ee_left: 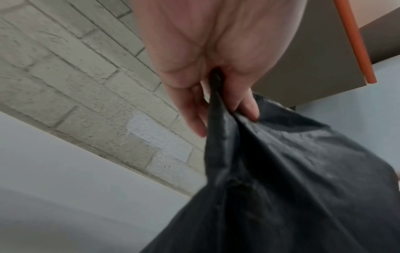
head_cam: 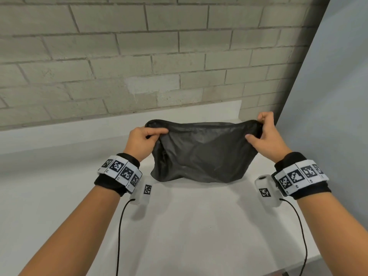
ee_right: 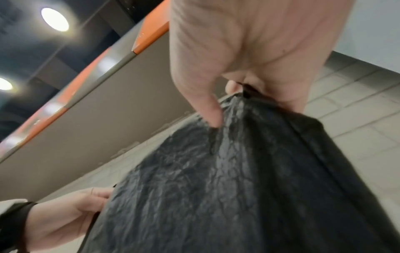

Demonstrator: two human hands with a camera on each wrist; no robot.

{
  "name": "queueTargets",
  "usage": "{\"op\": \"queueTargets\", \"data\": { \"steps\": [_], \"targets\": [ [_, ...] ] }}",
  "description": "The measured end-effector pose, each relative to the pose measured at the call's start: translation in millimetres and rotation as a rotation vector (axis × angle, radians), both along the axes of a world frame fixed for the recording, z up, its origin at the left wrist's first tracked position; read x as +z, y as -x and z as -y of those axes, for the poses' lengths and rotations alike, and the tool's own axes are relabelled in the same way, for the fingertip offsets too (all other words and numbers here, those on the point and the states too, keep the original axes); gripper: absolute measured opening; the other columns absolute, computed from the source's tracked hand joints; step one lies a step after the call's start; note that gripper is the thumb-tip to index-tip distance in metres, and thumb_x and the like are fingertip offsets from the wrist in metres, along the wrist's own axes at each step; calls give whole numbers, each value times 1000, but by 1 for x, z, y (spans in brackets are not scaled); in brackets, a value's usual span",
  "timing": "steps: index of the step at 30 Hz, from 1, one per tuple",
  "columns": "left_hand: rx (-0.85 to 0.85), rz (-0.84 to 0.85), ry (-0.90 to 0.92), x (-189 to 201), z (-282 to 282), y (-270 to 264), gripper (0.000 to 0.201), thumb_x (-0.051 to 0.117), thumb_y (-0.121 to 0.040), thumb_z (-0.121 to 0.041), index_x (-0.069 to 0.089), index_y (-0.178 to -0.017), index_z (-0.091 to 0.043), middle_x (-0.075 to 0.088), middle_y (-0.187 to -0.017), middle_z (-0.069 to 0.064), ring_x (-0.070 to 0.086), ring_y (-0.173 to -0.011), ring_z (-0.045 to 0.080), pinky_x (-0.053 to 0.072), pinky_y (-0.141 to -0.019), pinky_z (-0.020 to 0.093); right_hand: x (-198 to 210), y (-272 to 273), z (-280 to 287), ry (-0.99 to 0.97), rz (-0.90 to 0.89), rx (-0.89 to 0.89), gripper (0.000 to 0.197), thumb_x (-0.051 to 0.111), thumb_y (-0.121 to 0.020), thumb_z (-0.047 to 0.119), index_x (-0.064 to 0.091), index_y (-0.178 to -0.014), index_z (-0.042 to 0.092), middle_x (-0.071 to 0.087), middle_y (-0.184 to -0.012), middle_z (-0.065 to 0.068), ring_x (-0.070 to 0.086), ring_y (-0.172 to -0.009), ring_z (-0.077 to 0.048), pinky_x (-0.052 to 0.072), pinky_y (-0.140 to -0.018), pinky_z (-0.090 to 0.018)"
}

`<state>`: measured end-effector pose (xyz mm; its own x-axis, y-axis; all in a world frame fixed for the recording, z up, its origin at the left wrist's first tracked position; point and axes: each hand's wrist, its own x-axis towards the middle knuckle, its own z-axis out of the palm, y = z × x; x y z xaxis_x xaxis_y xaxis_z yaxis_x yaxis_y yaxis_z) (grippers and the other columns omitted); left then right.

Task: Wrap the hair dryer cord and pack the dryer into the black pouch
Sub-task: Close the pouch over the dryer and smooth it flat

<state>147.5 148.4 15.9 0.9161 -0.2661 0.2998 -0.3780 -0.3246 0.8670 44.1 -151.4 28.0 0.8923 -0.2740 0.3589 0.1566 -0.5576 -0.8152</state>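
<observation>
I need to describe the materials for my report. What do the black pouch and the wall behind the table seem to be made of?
Black pouch: thin, limp synthetic fabric, probably nylon, with a faint sheen; it crumples into fine creases where the left hand and right hand pinch its top corners. Wall: pale grey brick or block, matte and rough, with visible mortar joints.

You're looking at a black pouch (head_cam: pixel 201 152) of thin, crinkled cloth with a faint sheen, over a smooth matt white table (head_cam: pixel 199 226), backed by a rough, pitted, pale brick wall (head_cam: pixel 119 56).
</observation>
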Motion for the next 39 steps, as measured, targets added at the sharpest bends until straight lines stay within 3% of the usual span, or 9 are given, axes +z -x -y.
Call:
{"op": "queueTargets", "data": {
  "steps": [3,5,9,11,14,19,25,29,39],
  "targets": [
    [-156,-33,-27,-9,2,2,69,71,-70,-28,36,-118,-61,49,-129,-2,50,-119,14,39,-102,26,4,-3,-1,248,84,1,31,44,-80,-18,45,-84,12,38,-82,8,43,-72,3,34,-67,1],
    [-155,-6,-111,-20,8,1,83,73,-70,-13,29,-118,-63,46,-129,2,52,-110,17,43,-97,29,3,-7,-3,335,76,10,37,41,-74,-22,57,-64,9,40,-86,4,46,-75,-4,32,-74,-2],
    [68,94,-57,-29,13,-3,51,63,-76,6,58,-105,-35,56,-86,5,52,-74,18,47,-80,17,1,-14,3,540,-72,-31,32,43,-82,-14,70,-71,-1,48,-111,-18,50,-93,-30,42,-89,-30],
    [126,76,-12,-26,11,-2,36,57,-79,10,66,-101,-17,63,-88,7,54,-81,17,42,-73,1,2,-15,11,610,-112,-79,29,44,-86,-9,71,-78,-1,48,-116,-21,53,-96,-37,47,-89,-38],
    [171,72,-12,-16,4,2,30,54,-81,11,68,-103,-5,61,-101,7,54,-93,16,40,-83,4,6,-11,21,641,-34,-121,27,45,-84,-10,69,-74,-2,52,-105,-23,55,-82,-40,52,-75,-46],
    [164,18,-81,0,-2,10,35,52,-82,12,65,-109,-6,58,-105,3,52,-96,16,39,-93,23,18,-11,23,607,91,-138,25,47,-81,-13,68,-72,-3,53,-104,-24,55,-80,-38,53,-70,-45],
    [170,-180,-219,5,-14,-7,39,49,-82,14,65,-109,-9,63,-109,15,57,-90,20,46,-81,16,26,-34,19,572,115,-12,29,46,-79,-17,68,-68,-2,55,-102,-23,56,-82,-35,52,-71,-41],
    [205,-233,-321,3,-22,-20,39,49,-81,13,66,-109,-9,64,-112,17,57,-84,23,43,-85,24,18,-62,13,582,-13,75,30,43,-80,-17,69,-71,-4,53,-107,-22,54,-91,-35,41,-76,-29],
    [147,-169,-571,-6,-22,-80,45,45,-85,7,56,-123,-13,52,-134,12,55,-109,30,36,-96,23,-6,-154,14,610,-168,157,30,44,-86,-11,68,-102,-2,49,-122,-20,53,-106,-35,34,-88,-19]
  ]
}}
